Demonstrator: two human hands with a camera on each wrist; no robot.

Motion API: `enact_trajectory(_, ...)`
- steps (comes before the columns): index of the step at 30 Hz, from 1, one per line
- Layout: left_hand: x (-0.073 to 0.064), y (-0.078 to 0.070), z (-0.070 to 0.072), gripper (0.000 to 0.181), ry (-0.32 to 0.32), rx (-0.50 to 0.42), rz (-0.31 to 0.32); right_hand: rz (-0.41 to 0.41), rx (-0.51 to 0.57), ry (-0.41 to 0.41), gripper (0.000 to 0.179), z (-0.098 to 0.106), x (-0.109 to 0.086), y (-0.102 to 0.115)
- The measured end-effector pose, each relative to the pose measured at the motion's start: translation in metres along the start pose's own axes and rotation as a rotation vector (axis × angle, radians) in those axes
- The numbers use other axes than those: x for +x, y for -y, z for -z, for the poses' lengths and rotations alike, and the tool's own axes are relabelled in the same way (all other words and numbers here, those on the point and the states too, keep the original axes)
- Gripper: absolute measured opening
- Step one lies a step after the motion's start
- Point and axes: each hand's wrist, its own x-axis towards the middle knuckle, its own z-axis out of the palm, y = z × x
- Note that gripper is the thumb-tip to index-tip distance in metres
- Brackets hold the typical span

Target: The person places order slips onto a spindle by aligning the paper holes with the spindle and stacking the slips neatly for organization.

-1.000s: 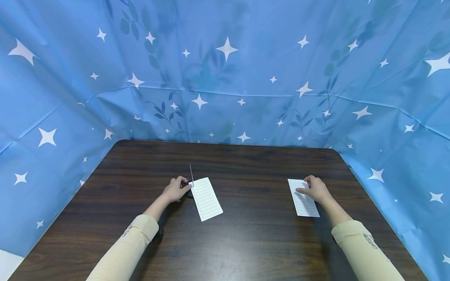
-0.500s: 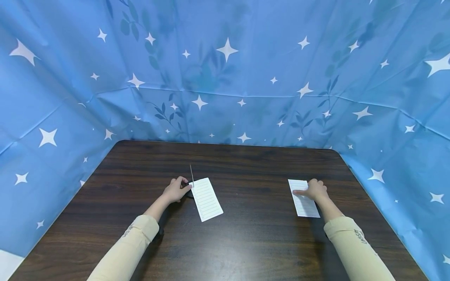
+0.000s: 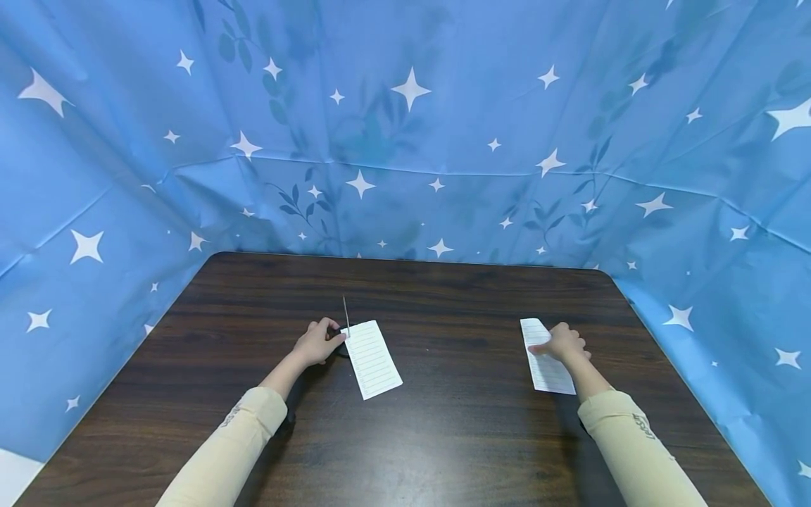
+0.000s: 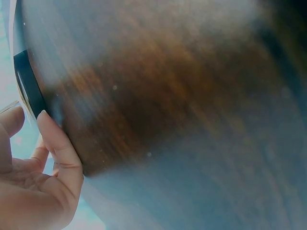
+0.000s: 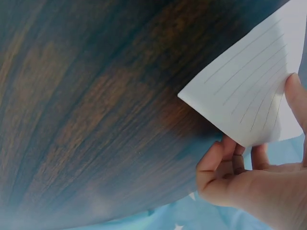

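On the table's left half, a thin upright spike (image 3: pixel 346 317) rises from a dark base (image 4: pixel 29 88), like a bill spike. A white lined sheet (image 3: pixel 374 360) lies at its foot, one corner against the spike. My left hand (image 3: pixel 315 343) pinches the base's edge between thumb and finger. On the right, my right hand (image 3: pixel 564 343) holds another lined sheet (image 3: pixel 546 370), thumb on top and fingers beneath. That sheet (image 5: pixel 244 81) bends upward along the held side in the right wrist view. Much of the base is hidden by the hand and sheet.
A dark wood-grain table (image 3: pixel 443 436) with rounded far corners bears everything. Blue star-patterned cloth (image 3: pixel 405 141) hangs behind it and along both sides. Bare tabletop lies between the two sheets.
My right hand has shifted slightly left, its thumb farther over the sheet, and the sheet's far right corner has curled up. My left hand and its sheet have stayed put.
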Motion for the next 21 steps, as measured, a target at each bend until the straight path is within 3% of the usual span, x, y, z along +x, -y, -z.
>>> enact_trajectory(8,0.0012,0.0018,-0.0013,0.035,0.003,0.014,-0.007,0.067,0.052,-0.084,0.071,-0.0045,0.0000,0.0014)
enact_trajectory(21,-0.0014,-0.0010,-0.0001,0.036,0.011,0.019,-0.010,0.180,0.101,-0.148,0.052,-0.0068,-0.0012,0.0047)
